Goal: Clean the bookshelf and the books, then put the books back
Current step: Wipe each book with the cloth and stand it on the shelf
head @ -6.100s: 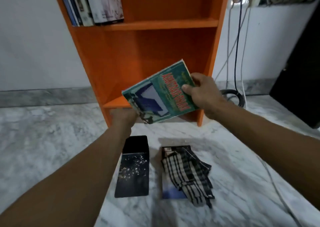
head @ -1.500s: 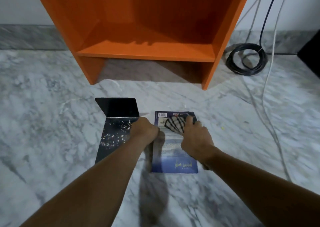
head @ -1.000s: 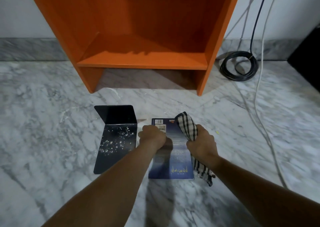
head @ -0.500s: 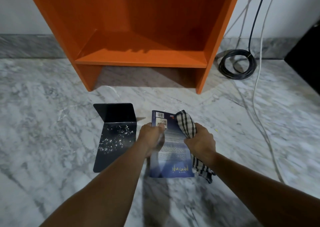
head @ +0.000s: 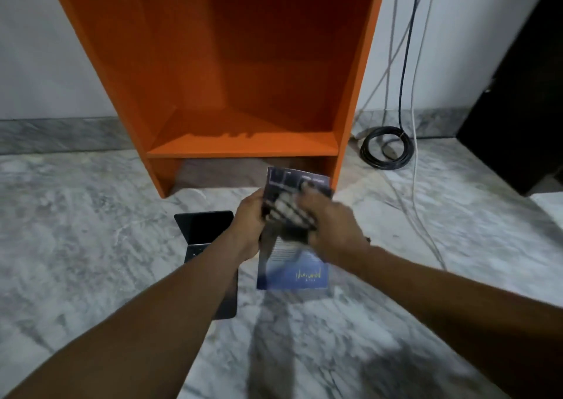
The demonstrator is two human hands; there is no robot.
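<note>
So the blue book (head: 294, 264) is up off the marble floor (head: 76, 231) here, held in front of the orange bookshelf (head: 243, 63), cover facing the camera with the yellow lettering near its bottom edge. The left hand (head: 248, 223) is clamped onto the book's left edge, fingers wrapped around it. The right hand (head: 330, 225) has the checkered cloth (head: 286, 212) bunched in its fist and pressed flat against the cover, up in the top half. It's all pretty motion-blurred, so the cloth's pattern is smeared.

Down on the floor just left of the book there's a black L-shaped bookend (head: 202, 228), partly hidden by the left forearm. The shelf's bottom compartment has no books in it. Off to the right there's 1 coiled black cable (head: 385, 149) by the wall.
</note>
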